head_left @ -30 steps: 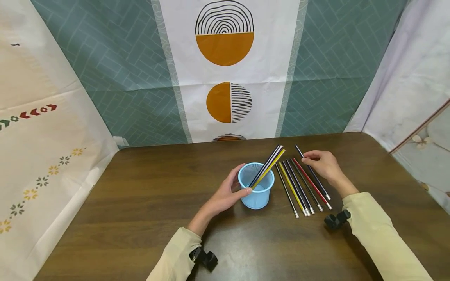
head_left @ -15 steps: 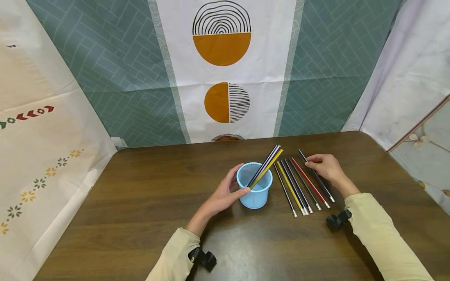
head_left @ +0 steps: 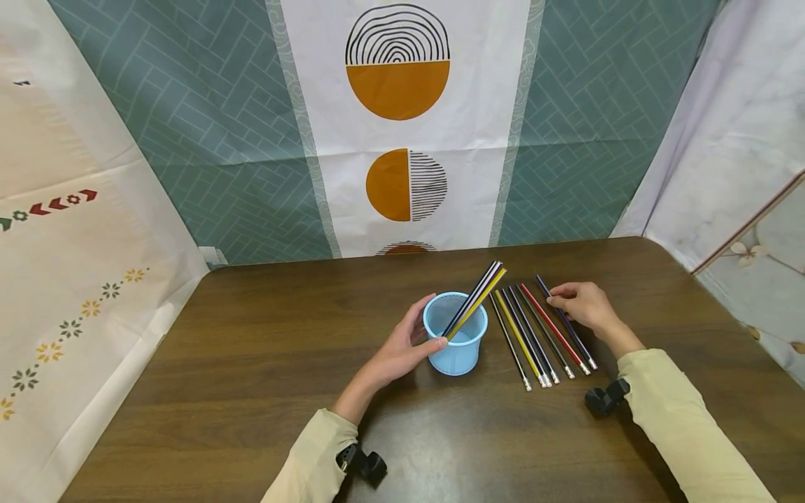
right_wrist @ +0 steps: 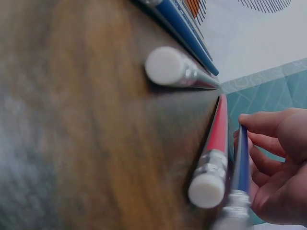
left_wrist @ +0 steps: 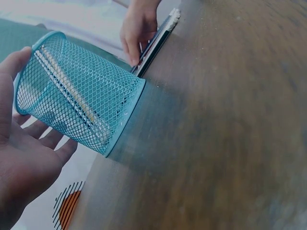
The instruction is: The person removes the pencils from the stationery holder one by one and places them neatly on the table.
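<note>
My left hand (head_left: 402,347) holds a light blue mesh pencil cup (head_left: 455,360) standing on the table, thumb at the near rim and fingers along its far side. Several pencils, one of them yellow (head_left: 481,299), lean in the cup toward the right. To the right of the cup, my right hand (head_left: 585,305) pinches a dark blue pencil (head_left: 577,340) between thumb and fingers. In the right wrist view this blue pencil (right_wrist: 243,163) lies close beside a red pencil (right_wrist: 218,129), their white erasers facing the camera.
A row of several more pencils (head_left: 531,335), dark ones and a yellow one, lies between the cup and the red pencil, erasers toward the near side. The brown wooden table (head_left: 264,363) ends at a patterned cloth backdrop (head_left: 251,126).
My right hand has drawn the dark blue pencil toward me and slightly right, so its eraser end now sits nearly level with the red pencil's. The left hand and cup have stayed put.
</note>
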Motion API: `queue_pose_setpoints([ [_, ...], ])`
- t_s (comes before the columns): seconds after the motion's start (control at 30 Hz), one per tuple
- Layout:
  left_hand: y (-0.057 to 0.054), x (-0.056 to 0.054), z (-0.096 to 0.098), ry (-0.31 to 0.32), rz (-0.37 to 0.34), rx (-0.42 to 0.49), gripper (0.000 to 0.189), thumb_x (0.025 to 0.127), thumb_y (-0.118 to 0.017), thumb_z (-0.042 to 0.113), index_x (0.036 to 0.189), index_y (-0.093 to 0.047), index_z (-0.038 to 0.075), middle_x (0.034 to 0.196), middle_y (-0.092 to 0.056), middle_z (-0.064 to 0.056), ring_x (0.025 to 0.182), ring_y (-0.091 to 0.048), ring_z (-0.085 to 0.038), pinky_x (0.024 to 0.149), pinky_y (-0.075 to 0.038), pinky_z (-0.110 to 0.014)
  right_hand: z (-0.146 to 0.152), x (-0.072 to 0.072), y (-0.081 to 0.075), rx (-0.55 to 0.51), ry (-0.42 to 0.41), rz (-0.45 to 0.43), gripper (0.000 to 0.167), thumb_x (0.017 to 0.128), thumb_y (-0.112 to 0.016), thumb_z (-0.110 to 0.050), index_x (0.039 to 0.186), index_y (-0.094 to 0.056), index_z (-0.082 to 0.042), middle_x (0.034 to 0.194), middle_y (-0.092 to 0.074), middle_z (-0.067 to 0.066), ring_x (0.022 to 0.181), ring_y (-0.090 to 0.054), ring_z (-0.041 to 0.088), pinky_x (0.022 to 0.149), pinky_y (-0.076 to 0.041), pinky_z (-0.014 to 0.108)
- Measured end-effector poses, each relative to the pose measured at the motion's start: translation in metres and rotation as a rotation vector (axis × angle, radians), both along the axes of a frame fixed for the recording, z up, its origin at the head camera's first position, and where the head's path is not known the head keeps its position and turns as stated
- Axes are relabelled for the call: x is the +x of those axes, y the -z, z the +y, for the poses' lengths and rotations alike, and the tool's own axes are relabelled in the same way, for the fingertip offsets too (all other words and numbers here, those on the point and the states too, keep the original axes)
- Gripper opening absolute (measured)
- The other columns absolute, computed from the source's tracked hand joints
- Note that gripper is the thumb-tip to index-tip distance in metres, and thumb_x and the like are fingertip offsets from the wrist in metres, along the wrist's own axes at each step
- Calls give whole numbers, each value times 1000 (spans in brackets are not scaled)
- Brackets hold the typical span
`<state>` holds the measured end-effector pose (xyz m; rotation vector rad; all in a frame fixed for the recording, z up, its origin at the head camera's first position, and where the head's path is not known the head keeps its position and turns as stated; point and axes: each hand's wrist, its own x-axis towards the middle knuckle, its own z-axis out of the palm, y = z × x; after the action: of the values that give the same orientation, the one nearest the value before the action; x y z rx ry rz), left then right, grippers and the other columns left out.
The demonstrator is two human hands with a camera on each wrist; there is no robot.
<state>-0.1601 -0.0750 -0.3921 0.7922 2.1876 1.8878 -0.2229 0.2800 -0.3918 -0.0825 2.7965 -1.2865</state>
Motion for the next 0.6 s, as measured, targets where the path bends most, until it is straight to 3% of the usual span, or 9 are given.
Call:
queue_pose_setpoints([
  [0.2,-1,1,0,-2,1,2,72,91,-64,3,150,-23,2,145,-39,-22,134,-38,-34,108,-31,-48,0,0,3,9,-4,-10,33,95,-61,-14,116,-61,11,109,-61,27,77,-60,21,66,-53,28],
  [0.6,0,0,2,-11,-1,-1,71,92,-64,3,150,-24,3,145,-40,-20,134,-39,-32,109,-31,-48,0,-1,4,-20,-5,-1,30,94,-61,-11,114,-62,11,97,-64,18,77,-59,21,62,-52,25],
])
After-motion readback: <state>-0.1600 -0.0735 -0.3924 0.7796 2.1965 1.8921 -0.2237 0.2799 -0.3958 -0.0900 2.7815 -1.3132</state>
